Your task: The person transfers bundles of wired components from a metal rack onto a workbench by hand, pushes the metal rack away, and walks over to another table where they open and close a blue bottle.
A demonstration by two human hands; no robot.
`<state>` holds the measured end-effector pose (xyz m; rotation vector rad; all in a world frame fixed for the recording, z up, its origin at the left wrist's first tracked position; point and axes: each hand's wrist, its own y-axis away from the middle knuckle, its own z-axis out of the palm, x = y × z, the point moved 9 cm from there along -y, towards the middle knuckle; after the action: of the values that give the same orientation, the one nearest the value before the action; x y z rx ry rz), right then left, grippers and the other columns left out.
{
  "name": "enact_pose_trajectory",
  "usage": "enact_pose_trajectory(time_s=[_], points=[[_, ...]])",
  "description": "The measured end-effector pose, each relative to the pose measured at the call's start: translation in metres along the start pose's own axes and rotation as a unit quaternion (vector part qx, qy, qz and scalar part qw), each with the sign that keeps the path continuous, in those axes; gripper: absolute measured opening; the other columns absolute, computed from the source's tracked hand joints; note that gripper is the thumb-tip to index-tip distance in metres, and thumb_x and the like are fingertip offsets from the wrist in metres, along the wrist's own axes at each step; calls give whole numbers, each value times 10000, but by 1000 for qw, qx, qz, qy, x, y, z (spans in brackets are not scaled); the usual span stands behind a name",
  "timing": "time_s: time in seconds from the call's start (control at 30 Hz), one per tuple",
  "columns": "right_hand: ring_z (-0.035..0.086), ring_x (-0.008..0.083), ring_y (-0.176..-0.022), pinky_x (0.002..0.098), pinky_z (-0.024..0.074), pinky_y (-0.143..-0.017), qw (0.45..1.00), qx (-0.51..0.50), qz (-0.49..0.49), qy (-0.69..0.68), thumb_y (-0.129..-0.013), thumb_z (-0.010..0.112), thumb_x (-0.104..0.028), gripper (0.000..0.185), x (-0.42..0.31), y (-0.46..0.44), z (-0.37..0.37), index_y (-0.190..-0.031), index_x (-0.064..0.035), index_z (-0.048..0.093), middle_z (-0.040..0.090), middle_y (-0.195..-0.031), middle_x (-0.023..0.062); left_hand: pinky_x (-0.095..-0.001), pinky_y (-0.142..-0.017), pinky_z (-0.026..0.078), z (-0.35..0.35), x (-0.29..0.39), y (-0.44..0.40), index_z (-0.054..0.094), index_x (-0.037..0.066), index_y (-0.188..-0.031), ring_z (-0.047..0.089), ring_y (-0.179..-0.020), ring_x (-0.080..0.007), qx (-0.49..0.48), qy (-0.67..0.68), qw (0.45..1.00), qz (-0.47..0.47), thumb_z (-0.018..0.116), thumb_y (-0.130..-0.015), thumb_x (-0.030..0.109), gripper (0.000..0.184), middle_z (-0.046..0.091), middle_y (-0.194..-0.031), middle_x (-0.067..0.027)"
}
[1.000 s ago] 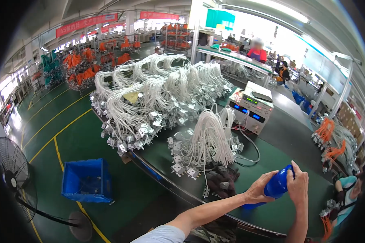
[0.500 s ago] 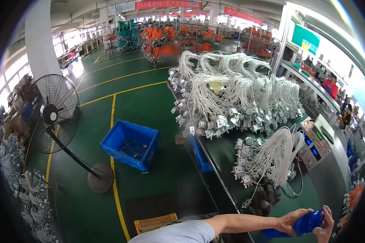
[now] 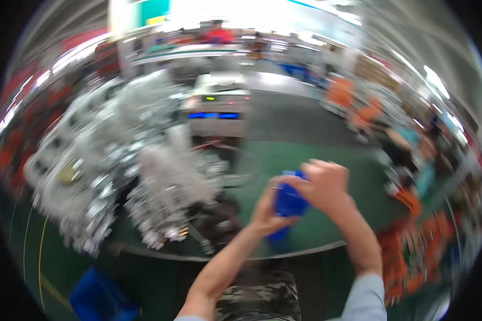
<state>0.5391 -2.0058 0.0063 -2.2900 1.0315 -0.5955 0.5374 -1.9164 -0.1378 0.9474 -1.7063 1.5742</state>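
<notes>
Both my hands grip a shiny blue bottle (image 3: 291, 201) over the green work mat, though blur hides its finer details. My left hand (image 3: 269, 209) wraps around its side, lower down. At its upper end, my right hand (image 3: 325, 184) is closed with the fingers curled over the top. More blue shows just below the left hand; I cannot tell if it is part of the bottle. Left of my hands lies a bundle of white cables (image 3: 166, 176) with metal-looking connector ends, beside a dark brown item (image 3: 222, 222).
A larger heap of white cables (image 3: 102, 128) covers the table's left side. Behind it stands a tester box (image 3: 217, 115) with lit blue and green displays. Orange cables (image 3: 407, 262) hang at the right. A blue bin (image 3: 102, 297) is on the floor, lower left.
My view has swung right, so the table now lies ahead and everything is smeared. The bottle stays in both hands, and my right hand is now over its upper end.
</notes>
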Motion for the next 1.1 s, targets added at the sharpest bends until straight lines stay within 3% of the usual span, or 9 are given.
enact_pose_trajectory(time_s=[0.03,0.13,0.27,0.37,0.57,0.63,0.73,1.03,1.1], points=[[594,273,-506,403,451,-494,998,52,-29,-6,-779,637,-577,525,0,3,-1,-567,-99,590,558,-558,89,-400,-962,441,5,-7,2,387,117,-1349,539,-1132,-294,-3,11,999,-42,847,-560,269,926,514,-1236,-135],[621,256,-767,412,480,-679,998,-4,-49,-45,-757,639,-567,491,8,2,13,-665,-85,657,622,-701,91,-380,-998,432,8,-37,4,239,74,-1445,518,-1163,-262,10,18,999,-45,877,-541,321,1133,479,-1292,-140],[638,336,-898,439,523,-747,966,-31,-19,-256,-774,652,-490,423,11,1,26,-793,-68,680,628,-837,133,-350,-1057,351,7,-27,10,142,3,-1507,451,-1228,-248,37,27,998,-44,829,-561,182,1184,421,-1381,-140],[652,348,-729,448,511,-645,982,-15,10,-188,-707,679,-456,415,5,0,39,-680,-43,650,637,-682,153,-347,-1052,338,0,-49,13,171,14,-1506,448,-1218,-250,54,10,998,-32,787,-632,113,1074,417,-1374,-135],[628,333,-725,418,450,-673,978,3,109,-180,-650,729,-418,402,10,10,58,-677,-29,632,615,-659,144,-368,-1059,334,11,-35,9,268,-16,-1463,467,-1220,-258,57,27,997,44,785,-675,113,952,445,-1370,-150],[588,314,-803,405,422,-728,967,178,124,-136,-646,720,-349,345,2,16,56,-735,-27,635,607,-738,123,-369,-1057,336,15,-37,10,281,-20,-1454,464,-1225,-252,74,-4,997,35,791,-684,116,934,448,-1367,-149],[524,296,-843,434,400,-769,946,257,170,-100,-668,654,-272,306,-3,21,65,-821,-7,647,573,-815,115,-375,-1052,340,17,-19,17,310,-34,-1427,467,-1226,-253,93,-67,993,14,808,-707,139,892,463,-1348,-162],[553,252,-951,383,420,-812,934,272,222,70,-769,575,-187,401,-17,33,49,-1103,34,584,609,-908,78,-374,-1006,387,19,-48,23,344,-55,-1391,503,-1195,-294,139,-83,984,68,747,-795,326,814,500,-1300,-222],[556,248,-941,375,429,-814,944,208,251,45,-764,576,-175,416,-9,22,65,-1121,37,578,605,-911,73,-387,-964,425,27,-68,21,395,-22,-1378,531,-1160,-279,138,-170,976,-9,744,-799,410,802,527,-1285,-207]])
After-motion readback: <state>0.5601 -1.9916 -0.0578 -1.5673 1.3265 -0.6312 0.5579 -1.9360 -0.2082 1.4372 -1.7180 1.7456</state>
